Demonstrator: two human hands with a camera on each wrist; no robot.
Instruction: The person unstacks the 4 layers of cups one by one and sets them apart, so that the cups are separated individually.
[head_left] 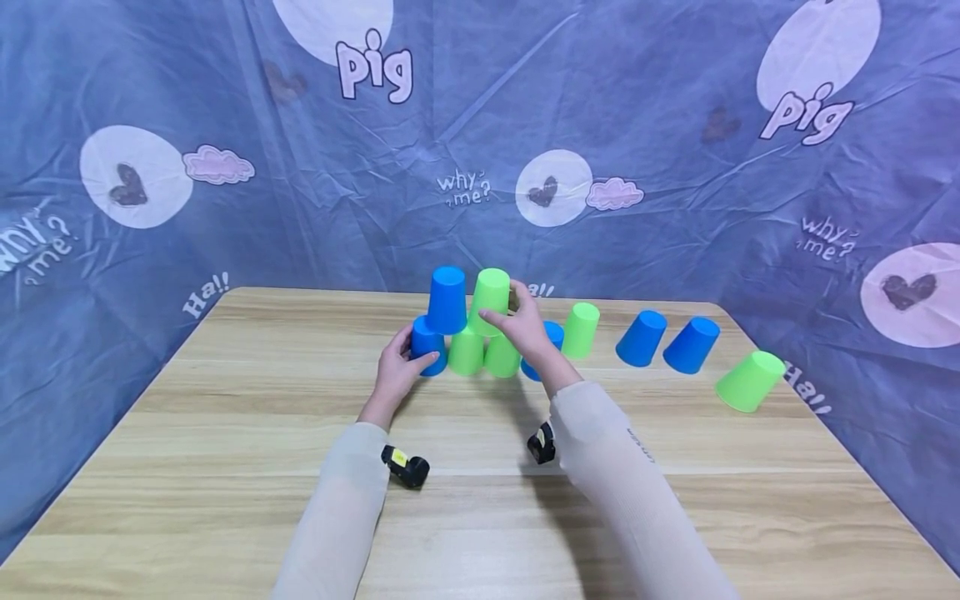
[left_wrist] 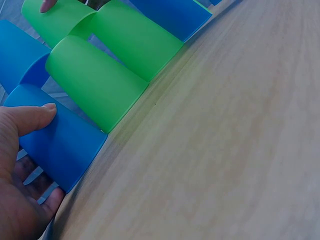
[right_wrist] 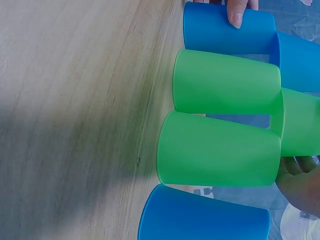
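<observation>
Two hands [head_left: 395, 372] [head_left: 527, 327] curled | left: lower blue cup [head_left: 428, 342] | right: upper green cup [head_left: 491, 295]

Green cups [right_wrist: 227, 82], blue cups [right_wrist: 220, 29] — two tiers

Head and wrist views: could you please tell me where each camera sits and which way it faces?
Head: on the head, looking forward and down at the stacked cups; left hand, right hand and sleeves show.
Left wrist: on that wrist, tilted, looking across the stack; left hand at left, a right fingertip at top.
Right wrist: on that wrist, sideways, facing the stack; right hand at right, left fingers at top.
Both wrist views share the blue cup the left hand holds.
</observation>
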